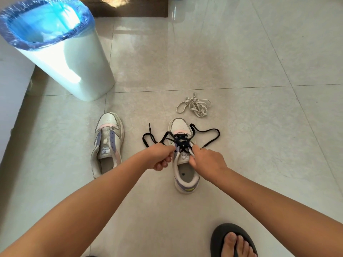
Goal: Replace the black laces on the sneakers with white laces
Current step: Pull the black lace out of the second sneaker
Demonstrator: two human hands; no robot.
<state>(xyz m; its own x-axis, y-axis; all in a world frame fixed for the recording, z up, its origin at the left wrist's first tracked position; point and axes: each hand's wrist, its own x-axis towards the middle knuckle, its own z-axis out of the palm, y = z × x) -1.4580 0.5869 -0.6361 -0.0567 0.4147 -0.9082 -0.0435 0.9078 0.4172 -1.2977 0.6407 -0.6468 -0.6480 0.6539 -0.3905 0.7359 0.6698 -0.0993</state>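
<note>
White sneakers, black and white laces, pale tiles

The laced sneaker (185, 164) is white with a pink band at the toe, purple side panels and a yellow-green mark at the heel; its black lace (181, 140) crisscrosses dark over the tongue. The unlaced sneaker (107, 143) shows white, pink, purple and a grey mesh tongue. The white laces (194, 105) look off-white. The bin (74, 62) is white, its liner (44, 21) translucent blue. The floor tiles (241, 62) are glossy pale grey-beige with faint marbling. The sandal (222, 236) is black.

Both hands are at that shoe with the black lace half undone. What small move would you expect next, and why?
Probably pull the black lace out of the next eyelets. It still crisscrosses the right sneaker, both hands, left and right, grip there, and the white laces lie unused.
</note>
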